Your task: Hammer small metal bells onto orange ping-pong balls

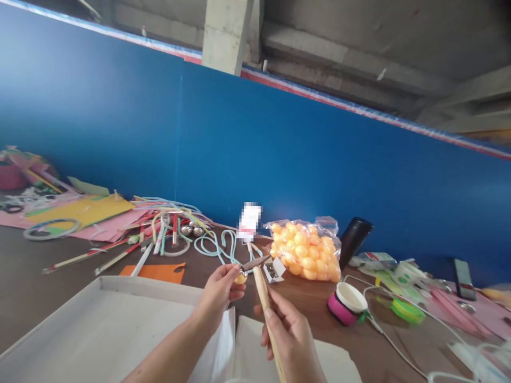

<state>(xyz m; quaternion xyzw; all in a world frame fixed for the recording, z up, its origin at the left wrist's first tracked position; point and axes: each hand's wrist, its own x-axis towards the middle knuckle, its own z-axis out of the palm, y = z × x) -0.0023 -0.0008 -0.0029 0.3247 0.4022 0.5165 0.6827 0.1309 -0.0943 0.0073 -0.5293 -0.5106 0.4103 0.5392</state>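
My left hand (223,290) pinches a small shiny ball (240,278), silvery on top and yellow-orange below, between thumb and fingers. My right hand (289,330) is wrapped round the pale wooden handle (262,290) of a hammer. The hammer's dark, tapered metal head (255,263) lies right beside the ball; I cannot tell whether they touch. Just beyond the hammer head stands a small open white box (274,270) with tiny dark pieces in it. A clear bag of orange balls (305,250) sits behind that box.
A white tray (107,282) lies front left, beside white paper (331,354). Several silvery balls (192,230) sit among light-blue cords (211,247) and sticks. An orange sheet (159,272) lies behind the tray. Right are a pink-banded cup (347,303), a black bottle (355,239) and white cable (391,340).
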